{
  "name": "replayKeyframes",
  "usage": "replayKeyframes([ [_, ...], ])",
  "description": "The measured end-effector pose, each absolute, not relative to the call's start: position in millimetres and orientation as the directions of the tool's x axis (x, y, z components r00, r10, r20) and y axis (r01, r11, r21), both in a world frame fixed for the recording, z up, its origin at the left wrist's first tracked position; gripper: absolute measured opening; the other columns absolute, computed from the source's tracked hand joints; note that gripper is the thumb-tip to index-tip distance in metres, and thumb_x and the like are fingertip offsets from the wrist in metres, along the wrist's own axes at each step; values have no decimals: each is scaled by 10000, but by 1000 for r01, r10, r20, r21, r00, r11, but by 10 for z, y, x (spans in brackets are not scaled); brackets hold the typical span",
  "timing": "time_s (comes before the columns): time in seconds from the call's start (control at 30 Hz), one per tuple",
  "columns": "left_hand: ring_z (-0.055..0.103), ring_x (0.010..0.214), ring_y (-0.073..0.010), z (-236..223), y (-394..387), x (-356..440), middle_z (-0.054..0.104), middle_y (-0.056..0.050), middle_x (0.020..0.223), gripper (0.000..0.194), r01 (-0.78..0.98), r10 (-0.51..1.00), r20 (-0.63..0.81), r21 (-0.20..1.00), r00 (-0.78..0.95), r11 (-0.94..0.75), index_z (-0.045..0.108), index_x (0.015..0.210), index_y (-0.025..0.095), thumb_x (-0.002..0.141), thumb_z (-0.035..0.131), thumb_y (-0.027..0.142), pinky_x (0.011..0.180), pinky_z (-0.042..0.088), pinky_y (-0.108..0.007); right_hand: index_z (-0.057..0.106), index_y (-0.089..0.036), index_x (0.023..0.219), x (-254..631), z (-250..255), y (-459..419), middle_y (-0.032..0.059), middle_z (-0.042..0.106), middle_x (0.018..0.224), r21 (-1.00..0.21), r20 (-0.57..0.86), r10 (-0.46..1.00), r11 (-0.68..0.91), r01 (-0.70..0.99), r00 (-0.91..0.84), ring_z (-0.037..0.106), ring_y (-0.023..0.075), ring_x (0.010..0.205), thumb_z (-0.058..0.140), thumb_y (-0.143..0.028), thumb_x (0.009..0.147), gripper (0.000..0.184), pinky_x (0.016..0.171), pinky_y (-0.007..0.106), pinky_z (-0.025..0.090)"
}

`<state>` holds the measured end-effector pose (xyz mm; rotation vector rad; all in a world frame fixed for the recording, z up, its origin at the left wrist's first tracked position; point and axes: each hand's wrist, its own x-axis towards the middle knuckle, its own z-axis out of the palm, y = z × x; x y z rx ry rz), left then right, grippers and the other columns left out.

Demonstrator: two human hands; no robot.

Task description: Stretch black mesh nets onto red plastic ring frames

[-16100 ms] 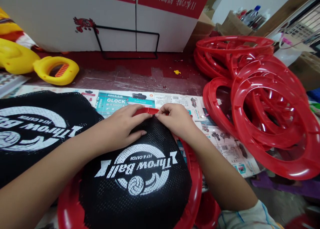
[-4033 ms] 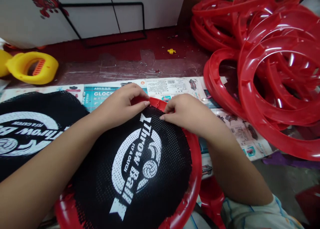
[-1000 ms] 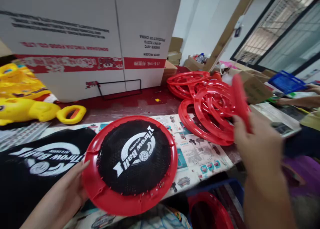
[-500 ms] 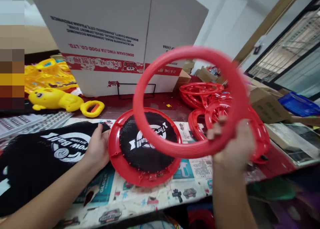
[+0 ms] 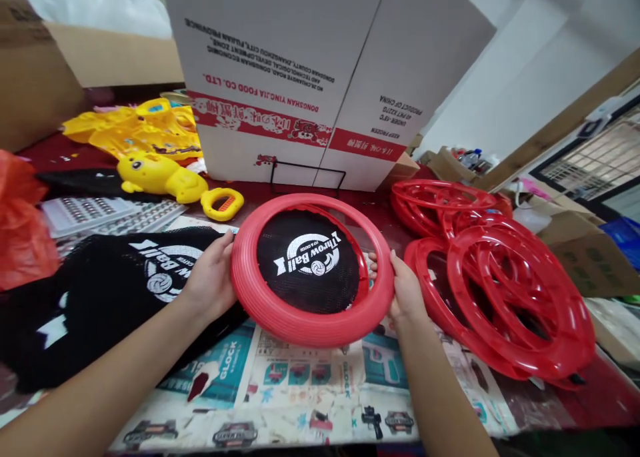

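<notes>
I hold a red plastic ring disc with both hands just above the table. Black mesh printed "Throw Ball" in white fills its middle. A second red ring now lies on top of the netted ring, the two lined up. My left hand grips the left rim, thumb on top. My right hand grips the right rim with fingers wrapped round the edge.
A stack of black printed mesh pieces lies at my left. Several loose red rings are piled at the right. Behind stand a large white carton, yellow plastic toys and a yellow handle. Printed paper sheets cover the table.
My right hand brought the loose red ring down from the air onto the netted ring. Both hands now grip the joined disc at its sides.
</notes>
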<state>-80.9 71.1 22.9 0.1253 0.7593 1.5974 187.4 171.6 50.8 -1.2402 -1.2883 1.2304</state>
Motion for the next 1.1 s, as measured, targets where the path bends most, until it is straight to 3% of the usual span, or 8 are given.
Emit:
replayKeyframes([
  [0.1,705,676,-193,207,694,-833,744,-64,767,182,-818,917,-353,572,-185,55,695,907,116,845,524,130,666,612,-282,613,-126,1067,1848,494,1787,146,663,1020,-965,13,998,-1,260,55,646,254,941,577,-509,818,458,854,426,541],
  [0.23,691,662,-145,163,686,-827,751,-40,865,316,-769,936,-314,633,-157,84,681,1012,151,740,632,-2,615,600,-208,551,-178,1264,1678,579,1542,143,312,1517,-838,192,980,138,527,49,214,304,1432,731,-467,691,667,1172,509,188],
  [0.33,697,724,-147,135,679,-801,745,-51,954,307,-759,942,-279,650,-185,44,659,1100,171,808,630,80,677,608,-227,586,-238,1257,1399,625,1132,127,463,1401,-538,264,796,590,603,-544,411,296,1310,683,-541,749,600,1093,532,337],
  [0.43,687,705,-138,144,634,-797,735,-30,953,306,-790,955,-263,610,-138,54,649,1127,207,825,637,159,647,603,-220,614,-180,1226,1153,620,855,143,610,1213,-375,279,622,772,513,-732,556,277,1127,645,-512,819,526,962,472,472],
  [0.6,705,864,-211,224,499,-775,693,-19,1131,905,-693,994,-93,713,56,106,441,1372,384,606,782,42,693,607,-264,645,-89,1133,1129,611,842,118,700,1000,-319,335,592,803,503,-733,637,221,920,456,-276,955,320,850,396,528],
  [0.7,674,1009,-237,237,463,-712,608,-51,1303,1039,-630,999,11,776,53,25,345,1436,393,585,810,19,787,594,-272,606,-92,1200,1187,651,832,139,670,1063,-279,355,552,833,478,-755,620,243,972,520,-384,925,410,849,412,534],
  [0.8,641,1086,-248,215,479,-651,573,-54,1347,1038,-627,997,73,775,-38,-81,372,1431,363,563,834,31,810,582,-248,596,-110,1214,1203,695,769,124,661,974,-266,410,551,834,483,-726,618,232,886,596,-472,875,496,786,398,549],
  [1.1,690,954,-228,160,513,-620,705,-58,1101,609,-671,985,101,722,-137,-168,612,1104,214,570,855,51,777,587,-251,558,-266,1317,1454,854,770,47,607,1119,-399,518,608,794,459,-601,581,171,997,639,-210,859,468,877,293,511],
])
